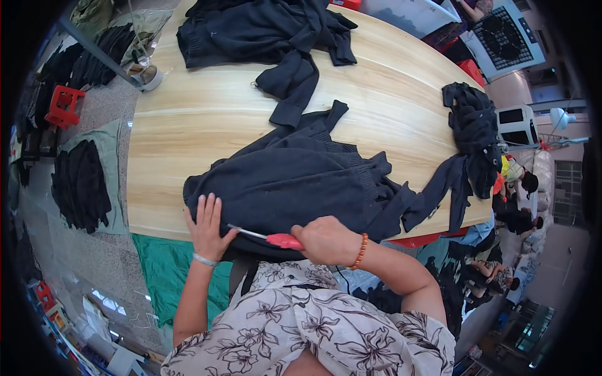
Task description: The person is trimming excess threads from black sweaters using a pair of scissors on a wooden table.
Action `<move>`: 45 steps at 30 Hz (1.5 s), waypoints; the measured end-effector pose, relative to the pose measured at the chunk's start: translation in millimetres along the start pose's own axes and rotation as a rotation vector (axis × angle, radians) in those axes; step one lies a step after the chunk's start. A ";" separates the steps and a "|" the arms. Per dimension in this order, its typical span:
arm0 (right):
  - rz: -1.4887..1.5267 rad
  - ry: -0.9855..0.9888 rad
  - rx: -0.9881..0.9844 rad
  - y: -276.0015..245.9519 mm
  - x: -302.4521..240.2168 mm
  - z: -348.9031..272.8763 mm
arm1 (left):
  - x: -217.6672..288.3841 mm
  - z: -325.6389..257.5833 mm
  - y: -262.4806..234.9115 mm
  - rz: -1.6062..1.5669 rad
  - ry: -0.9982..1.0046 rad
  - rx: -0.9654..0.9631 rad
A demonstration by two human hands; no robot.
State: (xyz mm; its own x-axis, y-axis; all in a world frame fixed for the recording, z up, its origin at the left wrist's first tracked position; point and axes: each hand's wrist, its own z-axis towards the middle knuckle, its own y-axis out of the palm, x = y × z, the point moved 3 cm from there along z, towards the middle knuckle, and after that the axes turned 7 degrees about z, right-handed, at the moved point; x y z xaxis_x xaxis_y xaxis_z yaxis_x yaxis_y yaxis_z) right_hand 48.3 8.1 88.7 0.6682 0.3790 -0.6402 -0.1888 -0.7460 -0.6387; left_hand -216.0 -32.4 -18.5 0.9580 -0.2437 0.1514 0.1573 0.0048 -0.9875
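From my remote seat I have the left hand (207,229) laid flat on the left end of a dark knit garment (285,185), its fingers straight and near together, the thumb standing out to the right, nothing gripped. The right hand (327,240) is closed around the handle of a red-handled tool (286,242), whose thin metal shaft points left and slightly forward. The relation I would watch is at that tip: it ends just beside the left thumb, and I cannot tell whether it touches thumb or cloth. The tool's long axis bridges the two hands along the garment's near side. The garment lies under the left palm and stretches right, its long axis roughly crosswise to the left fingers, with ribbed edges ahead and rightward of the right knuckles. For the tip's spot on the cloth, the left hand is nearer.
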 end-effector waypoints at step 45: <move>0.114 0.269 0.182 48.0 25.5 -84.3 | 49.7 -39.5 -73.5 -0.333 -0.010 0.468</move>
State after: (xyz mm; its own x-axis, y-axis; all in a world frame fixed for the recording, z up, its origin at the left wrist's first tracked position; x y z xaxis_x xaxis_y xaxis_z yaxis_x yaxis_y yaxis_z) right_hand 116.9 -64.2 77.7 0.7966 0.1223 -0.5920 -0.3826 -0.6562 -0.6504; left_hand -189.4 -83.2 59.9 0.8405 -0.2961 0.4537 0.5381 0.3590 -0.7626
